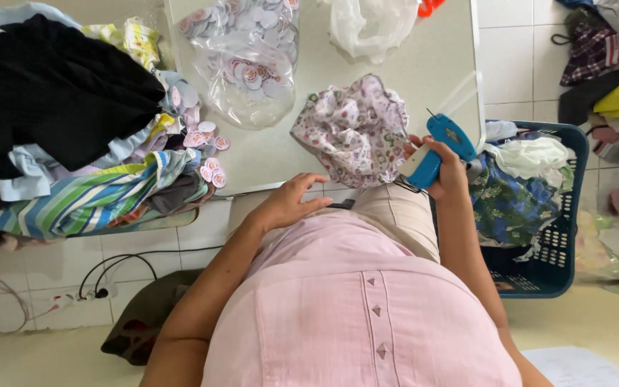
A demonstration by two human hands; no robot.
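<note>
Right hand point(447, 168): closed around the grip of a blue tagging gun point(438, 149), fingers wrapped tight, needle end pointing up and away toward the table.
Tagging gun: held just off the right edge of the floral garment point(356, 129), over the table's near edge, close to the lap.
Left hand point(291, 201): open and empty, fingers spread loosely, palm down, resting at the near edge of the table point(424, 64), just below and left of the floral garment, not touching it.
Floral garment: crumpled in a heap on the pale tabletop, white with small pink and green print, lying between the two hands.
Clear bag of round tags point(248, 54): up the table, well beyond the left hand, stuffed with white and pink discs.
Loose round tags point(209, 154): spilled beside the clothes pile, left of the left hand.
Clothes pile point(73, 143): stacked on the left, black fabric on top, striped green and blue cloth below.
Blue laundry basket point(560, 236): on the floor to the right, just beside the right forearm, filled with mixed cloth.
White plastic bag point(370, 25): at the far edge of the table.
</note>
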